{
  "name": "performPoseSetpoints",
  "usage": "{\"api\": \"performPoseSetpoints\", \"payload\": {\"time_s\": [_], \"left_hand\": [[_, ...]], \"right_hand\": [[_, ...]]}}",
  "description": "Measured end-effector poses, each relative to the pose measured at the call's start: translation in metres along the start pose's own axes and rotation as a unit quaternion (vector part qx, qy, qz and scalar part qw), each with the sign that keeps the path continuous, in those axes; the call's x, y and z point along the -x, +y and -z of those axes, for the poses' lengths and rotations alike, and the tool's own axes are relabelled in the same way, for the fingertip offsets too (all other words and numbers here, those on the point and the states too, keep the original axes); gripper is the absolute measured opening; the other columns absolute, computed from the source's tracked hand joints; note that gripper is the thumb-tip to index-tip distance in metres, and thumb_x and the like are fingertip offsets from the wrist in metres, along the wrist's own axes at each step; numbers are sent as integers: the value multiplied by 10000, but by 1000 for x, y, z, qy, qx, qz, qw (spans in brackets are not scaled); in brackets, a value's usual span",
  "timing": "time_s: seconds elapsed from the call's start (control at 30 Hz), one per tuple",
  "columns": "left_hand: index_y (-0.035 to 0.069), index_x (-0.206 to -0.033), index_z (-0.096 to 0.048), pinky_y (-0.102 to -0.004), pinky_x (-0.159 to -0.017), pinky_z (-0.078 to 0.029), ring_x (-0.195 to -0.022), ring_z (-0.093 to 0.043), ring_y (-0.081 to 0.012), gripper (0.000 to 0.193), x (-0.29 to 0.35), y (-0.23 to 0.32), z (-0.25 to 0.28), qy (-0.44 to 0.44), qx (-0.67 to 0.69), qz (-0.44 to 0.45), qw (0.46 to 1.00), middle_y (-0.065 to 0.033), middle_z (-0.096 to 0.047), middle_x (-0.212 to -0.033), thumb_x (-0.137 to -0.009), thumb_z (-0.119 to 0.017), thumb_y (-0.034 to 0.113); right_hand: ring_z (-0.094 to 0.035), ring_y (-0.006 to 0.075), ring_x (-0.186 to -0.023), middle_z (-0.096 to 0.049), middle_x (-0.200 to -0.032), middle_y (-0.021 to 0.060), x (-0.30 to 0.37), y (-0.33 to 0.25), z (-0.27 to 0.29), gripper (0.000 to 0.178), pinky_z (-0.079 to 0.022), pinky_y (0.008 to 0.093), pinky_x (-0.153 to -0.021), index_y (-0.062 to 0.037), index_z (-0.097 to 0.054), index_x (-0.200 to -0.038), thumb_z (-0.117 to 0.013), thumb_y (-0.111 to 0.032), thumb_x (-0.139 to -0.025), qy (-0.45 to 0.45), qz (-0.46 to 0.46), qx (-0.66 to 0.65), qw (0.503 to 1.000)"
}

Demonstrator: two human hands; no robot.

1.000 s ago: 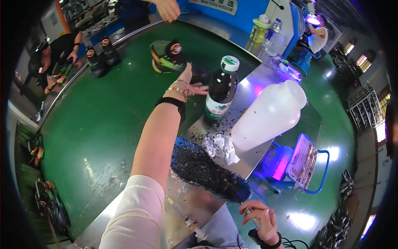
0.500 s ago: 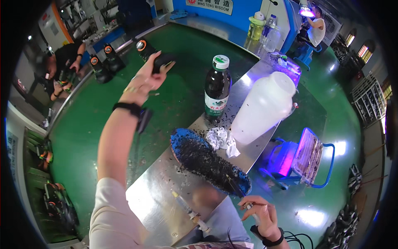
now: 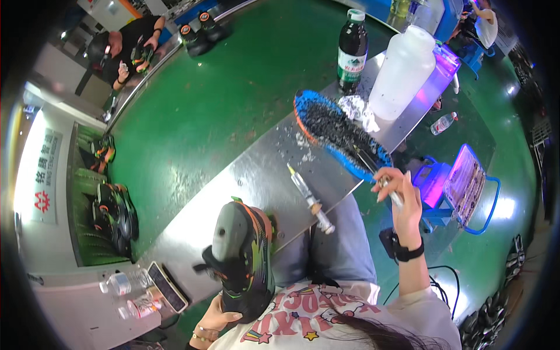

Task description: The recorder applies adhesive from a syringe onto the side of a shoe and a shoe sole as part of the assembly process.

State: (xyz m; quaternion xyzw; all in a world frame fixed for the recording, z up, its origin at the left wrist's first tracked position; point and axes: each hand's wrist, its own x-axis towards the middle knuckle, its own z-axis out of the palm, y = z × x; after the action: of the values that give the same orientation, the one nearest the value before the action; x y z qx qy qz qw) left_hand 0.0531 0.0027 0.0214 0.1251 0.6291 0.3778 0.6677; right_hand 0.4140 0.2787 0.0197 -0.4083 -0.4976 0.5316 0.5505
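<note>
My left hand [image 3: 216,315] grips the heel end of a dark shoe [image 3: 251,256] with green and orange trim, close against my body at the metal edge. My right hand [image 3: 399,195] is closed around a thin pointed tool [image 3: 373,163] with a pale handle; its exact kind is unclear. The tool's tip lies over the near end of a blue-rimmed insole [image 3: 341,131] strewn with black crumbs. A syringe [image 3: 306,195] with a yellowish tip lies on the metal strip [image 3: 233,175] between my hands.
Beyond the insole are crumpled white paper [image 3: 359,111], a dark drink bottle [image 3: 352,58] and a large white plastic bottle [image 3: 402,76]. Two shoes [image 3: 201,35] stand far across the green surface. A co-worker [image 3: 125,49] handles a shoe at far left. A blue-framed stool [image 3: 461,186] stands at right.
My left hand has brought a shoe from the far side of the green surface back to my body. The view has shifted. My right hand keeps hold of the pointed tool near the insole.
</note>
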Motion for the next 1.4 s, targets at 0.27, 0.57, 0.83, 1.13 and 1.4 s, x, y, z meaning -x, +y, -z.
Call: {"api": "performPoseSetpoints", "payload": {"time_s": [0.27,0.57,0.83,1.13,1.4], "left_hand": [[-48,-1146,-537,-307,-808,-476,-932,-579,-152,352,-3,60,73,142,-104,-231,957,-74,-622,-999,-817,-593,62],[-12,-1101,-523,-280,-830,-474,-907,-600,-154,377,-123,174,-54,-51,-82,-526,845,-99,-632,-986,-772,-659,111],[-17,-1115,-512,-296,-815,-496,-910,-618,-172,453,-132,213,-96,-135,-178,-538,813,-134,-644,-980,-727,-709,108],[6,-1085,-562,-282,-777,-501,-841,-638,-157,487,-145,217,-114,-174,-222,-560,779,-95,-652,-937,-670,-766,159],[-76,-1137,-483,-311,-820,-486,-917,-623,-222,585,-147,218,-125,-232,-279,-547,754,-202,-627,-1013,-671,-721,184]], "right_hand": [[-566,203,-728,-614,-910,160,15,-10,-26,602,-423,339,-783,37,-548,-664,-202,-314,-1009,8,-8,61,998],[-535,187,-745,-599,-962,127,49,-17,-32,642,-397,321,-791,33,-532,-601,-216,-356,-1002,43,-16,177,983],[-548,251,-692,-572,-847,175,43,-64,-92,839,-419,349,-649,-9,-583,-549,-67,-536,-949,-113,79,-86,987],[-510,242,-663,-499,-850,115,24,-68,-92,803,-446,299,-538,-65,-572,-509,-81,-518,-955,-240,116,-50,963],[-497,253,-761,-503,-833,65,20,-72,-83,788,-415,286,-571,-93,-548,-493,-63,-504,-958,-248,84,-13,965]]}}
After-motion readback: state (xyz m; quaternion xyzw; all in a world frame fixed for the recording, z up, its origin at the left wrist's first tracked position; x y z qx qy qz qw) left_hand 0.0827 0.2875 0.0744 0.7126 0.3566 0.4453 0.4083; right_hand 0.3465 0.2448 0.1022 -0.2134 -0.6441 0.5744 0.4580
